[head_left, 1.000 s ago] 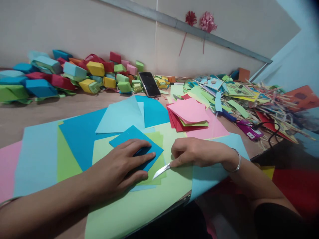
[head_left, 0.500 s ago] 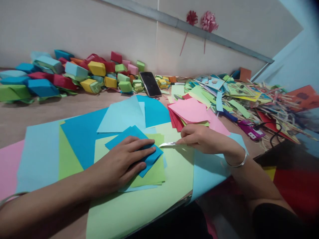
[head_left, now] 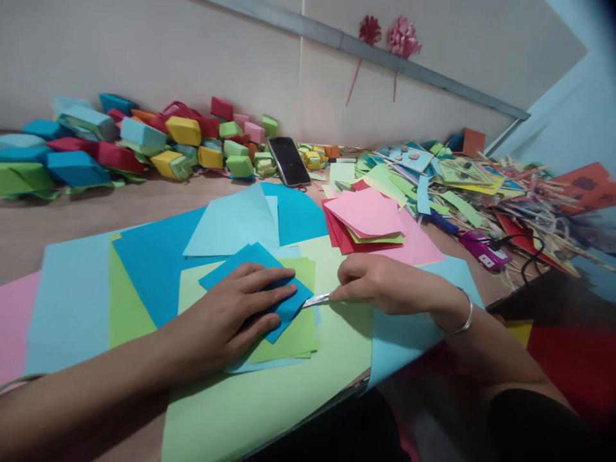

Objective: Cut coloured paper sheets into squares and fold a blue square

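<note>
My left hand (head_left: 250, 301) lies flat with fingers spread, pressing on a folded blue paper (head_left: 289, 316). Under that paper are green sheets (head_left: 305, 337) and a light blue sheet, on top of a large pale green sheet (head_left: 250, 410). A slim silver scalpel (head_left: 317, 299) is pinched in my right hand (head_left: 373, 283), its blade end at the right edge of the blue paper. Whether the tip sits inside the fold or just beside it, I cannot tell. A pile of pink, red and green paper squares (head_left: 366, 215) lies beyond my right hand.
Many folded paper blocks (head_left: 139, 135) line the wall at the left. A phone (head_left: 289, 160) lies beside them. Paper scraps and sticks (head_left: 462, 186) heap at the right, near a purple power socket (head_left: 485, 249). Large coloured sheets (head_left: 72, 295) spread leftward.
My right hand has moved the scalpel down and slightly left, from the paper's right corner to its lower right edge. My left hand stays on the blue paper.
</note>
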### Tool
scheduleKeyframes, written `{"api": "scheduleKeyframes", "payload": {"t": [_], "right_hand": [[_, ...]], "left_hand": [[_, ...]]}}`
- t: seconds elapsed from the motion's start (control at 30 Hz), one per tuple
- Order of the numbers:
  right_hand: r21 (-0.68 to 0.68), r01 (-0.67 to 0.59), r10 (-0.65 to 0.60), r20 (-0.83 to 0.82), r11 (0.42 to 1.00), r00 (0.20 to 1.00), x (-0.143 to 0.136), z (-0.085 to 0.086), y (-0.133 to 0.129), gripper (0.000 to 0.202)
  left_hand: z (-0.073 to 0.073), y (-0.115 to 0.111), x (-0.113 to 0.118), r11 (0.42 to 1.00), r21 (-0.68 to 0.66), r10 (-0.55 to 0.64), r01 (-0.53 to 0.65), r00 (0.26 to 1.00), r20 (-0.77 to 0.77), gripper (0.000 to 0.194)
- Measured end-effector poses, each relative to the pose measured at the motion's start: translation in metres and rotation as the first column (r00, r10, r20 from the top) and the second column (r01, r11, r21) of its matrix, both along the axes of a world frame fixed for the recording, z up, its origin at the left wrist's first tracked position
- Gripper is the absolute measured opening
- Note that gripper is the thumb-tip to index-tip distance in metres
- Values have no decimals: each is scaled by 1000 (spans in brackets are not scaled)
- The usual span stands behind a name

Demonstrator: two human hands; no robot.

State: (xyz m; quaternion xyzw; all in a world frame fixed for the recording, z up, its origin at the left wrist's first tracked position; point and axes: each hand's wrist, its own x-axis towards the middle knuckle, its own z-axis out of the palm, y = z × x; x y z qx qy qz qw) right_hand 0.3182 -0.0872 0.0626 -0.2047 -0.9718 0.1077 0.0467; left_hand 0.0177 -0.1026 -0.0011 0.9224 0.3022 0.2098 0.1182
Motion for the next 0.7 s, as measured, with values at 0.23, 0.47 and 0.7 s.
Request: {"api": "scheduleKeyframes", "payload": {"t": [0.23, 0.47, 0.7], "right_hand": [[-19, -46, 46, 15, 999, 999, -21, -7, -11, 33], [-141, 6, -7, -3, 990, 1000, -34, -10, -22, 29], [-204, -174, 167, -54, 963, 985, -23, 0, -14, 27]], "left_hand": [[4, -9, 0, 999, 7, 37, -37, 999, -38, 43], [4, -15, 3, 994, 90, 69, -64, 996, -59, 44], [0, -9, -1, 995, 102, 20, -15, 999, -48, 45]]}}
